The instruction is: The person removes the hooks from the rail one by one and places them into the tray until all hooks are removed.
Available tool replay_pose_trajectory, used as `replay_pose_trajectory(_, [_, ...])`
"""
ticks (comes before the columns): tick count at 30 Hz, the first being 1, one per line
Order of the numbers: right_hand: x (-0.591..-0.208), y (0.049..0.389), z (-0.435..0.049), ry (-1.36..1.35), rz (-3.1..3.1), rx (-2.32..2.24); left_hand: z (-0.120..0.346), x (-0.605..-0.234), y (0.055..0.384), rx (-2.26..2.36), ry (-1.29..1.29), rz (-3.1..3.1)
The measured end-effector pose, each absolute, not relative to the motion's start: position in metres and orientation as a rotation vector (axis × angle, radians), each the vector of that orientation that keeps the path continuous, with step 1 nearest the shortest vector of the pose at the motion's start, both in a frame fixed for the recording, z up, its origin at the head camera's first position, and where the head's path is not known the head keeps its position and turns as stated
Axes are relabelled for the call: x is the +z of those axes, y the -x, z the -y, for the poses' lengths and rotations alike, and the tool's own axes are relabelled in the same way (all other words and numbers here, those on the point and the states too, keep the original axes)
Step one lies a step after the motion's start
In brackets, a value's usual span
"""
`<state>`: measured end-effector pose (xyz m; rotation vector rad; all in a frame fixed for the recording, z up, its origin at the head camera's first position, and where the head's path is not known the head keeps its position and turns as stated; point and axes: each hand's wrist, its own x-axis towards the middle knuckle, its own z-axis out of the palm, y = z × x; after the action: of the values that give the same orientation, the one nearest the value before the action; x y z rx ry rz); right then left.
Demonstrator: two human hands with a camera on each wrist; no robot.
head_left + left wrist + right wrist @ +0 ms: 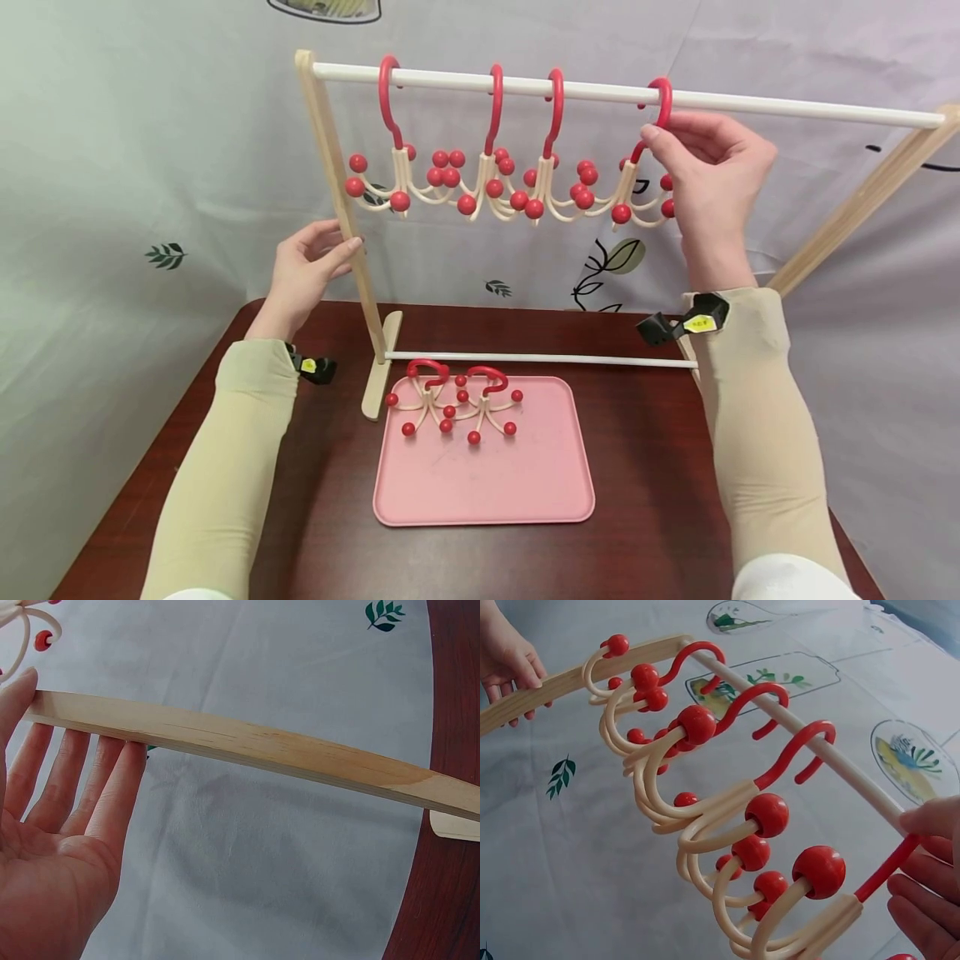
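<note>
Four-pronged-style hangers with red hooks, cream prongs and red ball tips hang in a row from the white top bar [450, 81] of a wooden rack. My right hand [716, 171] pinches the red hook of the rightmost hanger [628, 187], which loops over the bar; the right wrist view shows thumb and fingers at its red stem [885, 868]. My left hand [303, 262] holds the rack's left wooden post [352, 242], thumb on one side and fingertips on the other. Two similar hangers [483, 404] lie on a pink tray [487, 492].
The tray rests on a dark red-brown table [645, 467], in front of the rack's lower white bar [540, 359]. A wooden foot [381, 392] supports the left post. The right post [862, 204] slants at the right. Patterned light cloth [202, 150] hangs behind.
</note>
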<state>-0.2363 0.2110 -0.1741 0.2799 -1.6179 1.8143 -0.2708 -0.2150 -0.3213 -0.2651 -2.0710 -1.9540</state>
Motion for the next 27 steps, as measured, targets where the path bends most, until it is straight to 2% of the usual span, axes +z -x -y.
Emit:
replay_pose_trajectory(17, [-0.173, 0.244, -0.219, -0.288, 1.539, 1.818, 0.214, -0.322, 0.271, -1.946, 0.253, 2.076])
replay_pose_trajectory(27, [-0.162, 0.232, -0.228, -0.273, 1.474, 1.786, 0.214, -0.322, 0.271, -1.945, 0.253, 2.075])
